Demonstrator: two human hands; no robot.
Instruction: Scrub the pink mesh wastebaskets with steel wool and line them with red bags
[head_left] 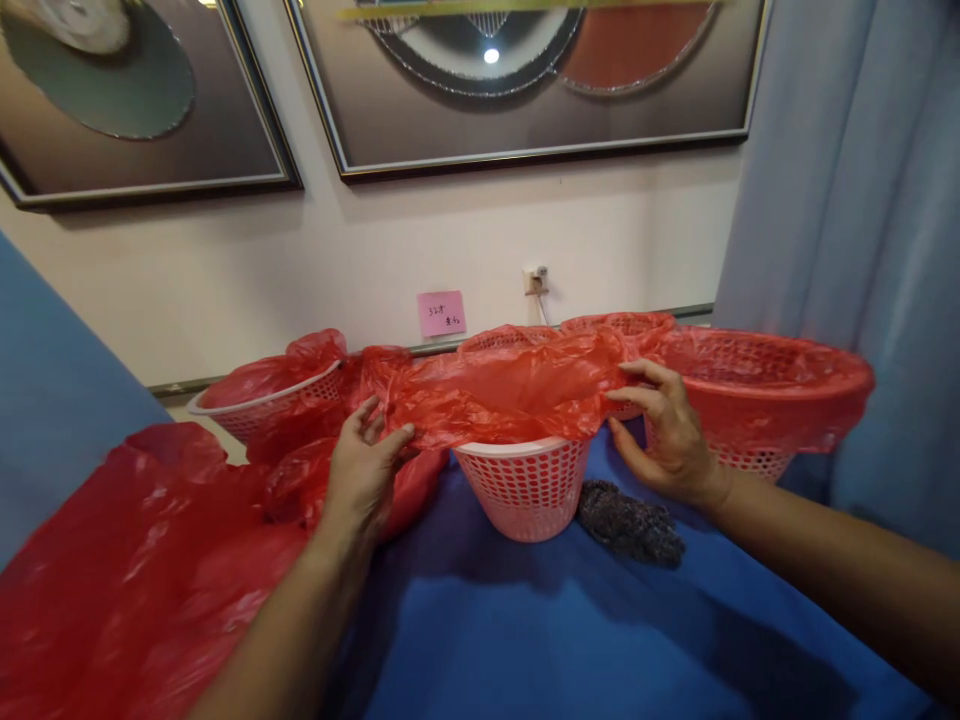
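A white perforated plastic basket [527, 487] stands on a blue cloth [525, 630] in the middle. A red plastic bag [510, 390] is stretched across its mouth. My left hand [361, 470] pinches the bag's left edge with its fingers closed on the film. On the other side, my right hand [667, 425] grips the bag's right edge beside the basket rim. The bag hangs a little over the rim at the front and hides the inside of the basket.
A lined basket [757, 400] stands at the right, another [262, 400] at the left, and more behind. Loose red bags [135, 580] lie piled at the lower left. A dark fuzzy cloth [630, 522] lies by the middle basket. Grey curtain [847, 180] at right, wall behind.
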